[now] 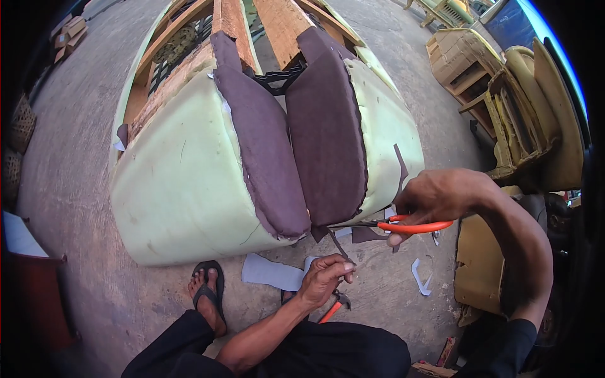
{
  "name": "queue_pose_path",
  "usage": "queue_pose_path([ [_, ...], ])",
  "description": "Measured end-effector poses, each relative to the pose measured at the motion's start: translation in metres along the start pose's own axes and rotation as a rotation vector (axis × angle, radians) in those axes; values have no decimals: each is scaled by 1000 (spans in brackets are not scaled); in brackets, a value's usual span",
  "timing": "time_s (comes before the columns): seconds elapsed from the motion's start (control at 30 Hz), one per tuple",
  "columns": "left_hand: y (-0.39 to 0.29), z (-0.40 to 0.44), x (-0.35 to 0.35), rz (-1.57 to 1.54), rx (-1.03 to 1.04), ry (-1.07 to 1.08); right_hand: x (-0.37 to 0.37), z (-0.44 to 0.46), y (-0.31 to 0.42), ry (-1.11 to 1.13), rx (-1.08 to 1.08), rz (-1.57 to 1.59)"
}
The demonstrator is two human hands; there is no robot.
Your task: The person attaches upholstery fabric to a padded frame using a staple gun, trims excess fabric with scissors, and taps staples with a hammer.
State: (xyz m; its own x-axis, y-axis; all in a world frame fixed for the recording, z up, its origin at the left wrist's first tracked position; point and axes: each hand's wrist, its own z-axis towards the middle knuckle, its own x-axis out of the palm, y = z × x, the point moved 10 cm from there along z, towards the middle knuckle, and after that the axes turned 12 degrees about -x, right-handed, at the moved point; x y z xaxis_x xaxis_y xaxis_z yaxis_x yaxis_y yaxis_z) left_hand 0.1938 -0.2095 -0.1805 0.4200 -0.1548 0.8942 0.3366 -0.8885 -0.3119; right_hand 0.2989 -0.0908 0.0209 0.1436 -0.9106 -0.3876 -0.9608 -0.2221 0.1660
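Note:
My right hand (435, 194) is wrapped round the orange handles of a pair of scissors (423, 227). Their blades point left, at the lower edge of the right dark purple-brown covered panel (324, 138). Below that edge, my left hand (322, 283) pinches the end of a narrow strip of dark fabric (338, 244) hanging from it. A second purple-brown panel (261, 157) lies alongside on the left. Both are set between pale green foam sides (176, 176) of an upturned or tilted furniture piece. Whether the blades are closed on the fabric is unclear.
Bare wooden beams (233, 25) show at the far end. On the concrete floor lie white offcuts (272, 271), dark scraps (367, 235) and an orange-handled tool (333, 310) by my knee. Unfinished furniture frames (523, 120) stand at right, a red-sided object (38, 296) at left.

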Motion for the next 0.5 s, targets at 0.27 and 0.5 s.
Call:
queue_pose_path([
  [0.27,-5,-3,7,-63,11,75,-2,16,14,42,-6,-55],
  [0.5,-7,-1,5,-22,-13,69,-14,5,15,60,42,-74],
])
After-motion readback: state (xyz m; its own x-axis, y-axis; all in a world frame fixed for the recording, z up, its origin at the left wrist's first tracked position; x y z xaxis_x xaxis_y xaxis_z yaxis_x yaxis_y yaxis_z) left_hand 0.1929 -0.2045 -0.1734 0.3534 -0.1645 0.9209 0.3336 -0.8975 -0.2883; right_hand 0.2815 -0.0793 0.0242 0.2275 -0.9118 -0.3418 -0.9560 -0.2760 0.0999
